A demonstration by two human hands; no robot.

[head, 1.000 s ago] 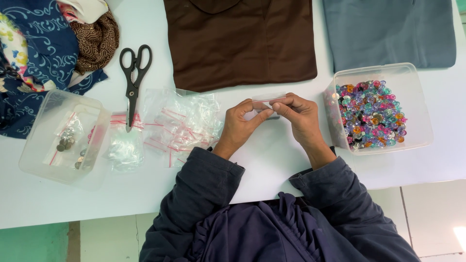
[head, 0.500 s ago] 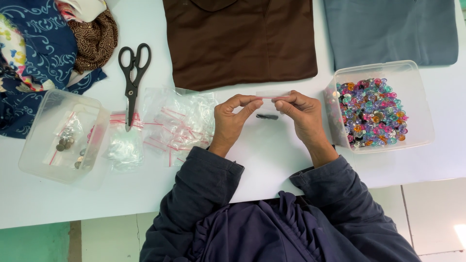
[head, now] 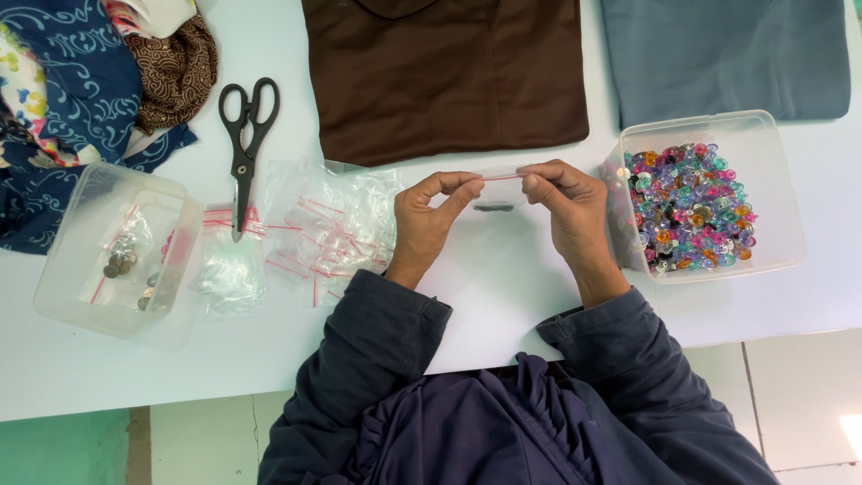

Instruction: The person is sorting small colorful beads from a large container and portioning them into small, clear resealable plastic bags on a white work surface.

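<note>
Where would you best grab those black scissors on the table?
Probably by the handle loops of the scissors, coming from the far side of the table. They lie flat and shut, loops pointing away from the person and clear of other things, while the blade tips rest on the pile of small bags with red strips. Neither the left hand nor the right hand is near them.

Both forearms are resting forward; left hand and right hand are pinching, fingertips facing inward.

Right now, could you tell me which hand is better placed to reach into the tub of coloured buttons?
Probably the right hand: it is right beside the button tub, while the left hand is farther away.
</note>
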